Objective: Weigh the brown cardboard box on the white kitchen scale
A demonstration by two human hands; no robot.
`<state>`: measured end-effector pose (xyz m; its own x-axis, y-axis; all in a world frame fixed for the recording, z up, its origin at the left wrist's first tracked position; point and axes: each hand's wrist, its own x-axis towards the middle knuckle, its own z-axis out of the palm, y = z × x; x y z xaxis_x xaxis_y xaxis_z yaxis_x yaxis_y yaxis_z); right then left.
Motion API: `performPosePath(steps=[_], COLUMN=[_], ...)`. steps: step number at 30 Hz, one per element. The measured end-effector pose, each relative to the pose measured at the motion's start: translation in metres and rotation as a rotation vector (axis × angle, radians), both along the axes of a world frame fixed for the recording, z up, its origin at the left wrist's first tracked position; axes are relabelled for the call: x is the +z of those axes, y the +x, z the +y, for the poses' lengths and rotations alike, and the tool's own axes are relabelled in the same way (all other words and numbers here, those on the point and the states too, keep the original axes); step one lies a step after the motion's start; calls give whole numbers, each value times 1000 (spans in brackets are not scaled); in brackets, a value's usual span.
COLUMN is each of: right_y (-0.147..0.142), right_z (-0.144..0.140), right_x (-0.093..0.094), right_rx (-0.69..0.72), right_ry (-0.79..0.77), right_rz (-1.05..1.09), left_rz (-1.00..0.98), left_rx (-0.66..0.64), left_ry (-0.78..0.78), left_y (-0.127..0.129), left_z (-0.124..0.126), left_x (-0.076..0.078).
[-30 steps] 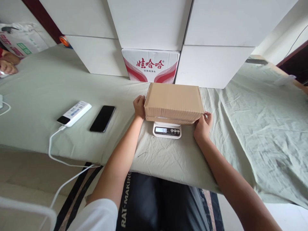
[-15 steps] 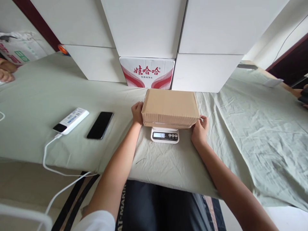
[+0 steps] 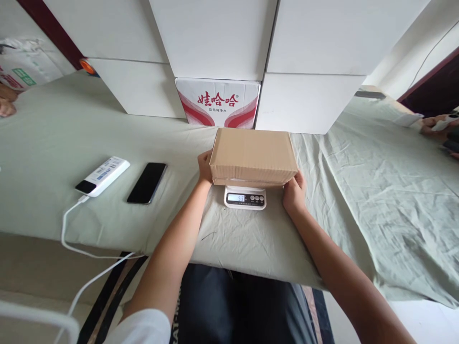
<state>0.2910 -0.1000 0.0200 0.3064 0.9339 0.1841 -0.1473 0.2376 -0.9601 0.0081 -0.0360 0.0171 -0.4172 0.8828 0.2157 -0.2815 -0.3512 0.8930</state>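
Observation:
A brown cardboard box [image 3: 253,152] sits over a white digital kitchen scale [image 3: 245,204], whose display reads what looks like 53. My left hand [image 3: 205,167] is closed against the box's left side, its fingertips hidden behind the cardboard. At the lower right corner, my right hand [image 3: 296,192] grips the box, with part of its fingers out of sight underneath or behind. The box hides the scale's weighing plate, so I cannot tell whether it rests fully on it.
Left on the green cloth [image 3: 236,239] lie a black smartphone [image 3: 147,183] and a white power bank [image 3: 103,177] with a cable. Behind the cardboard box stand stacked white boxes [image 3: 308,102] and a red-and-white carton [image 3: 218,102]. Other people's hands show at the left [image 3: 7,106] and right edges.
My right hand's fingers have closed in on the box's corner, and my left hand has slipped a little further behind its side. The view has shifted slightly. At far right, another person's hand has come into view.

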Motion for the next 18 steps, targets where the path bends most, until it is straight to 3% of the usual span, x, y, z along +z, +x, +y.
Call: performPosePath(steps=[6, 13, 18], right_y=[2, 8, 9], right_z=[2, 5, 8], right_x=[-2, 3, 1], right_rx=[28, -139, -188], right_ry=[-37, -32, -72], right_rz=[74, 113, 115], left_rz=[18, -251, -266], left_rx=[25, 171, 167], left_ry=[-37, -149, -165], left_y=[2, -7, -8], left_z=[-6, -3, -2], left_x=[9, 28, 29])
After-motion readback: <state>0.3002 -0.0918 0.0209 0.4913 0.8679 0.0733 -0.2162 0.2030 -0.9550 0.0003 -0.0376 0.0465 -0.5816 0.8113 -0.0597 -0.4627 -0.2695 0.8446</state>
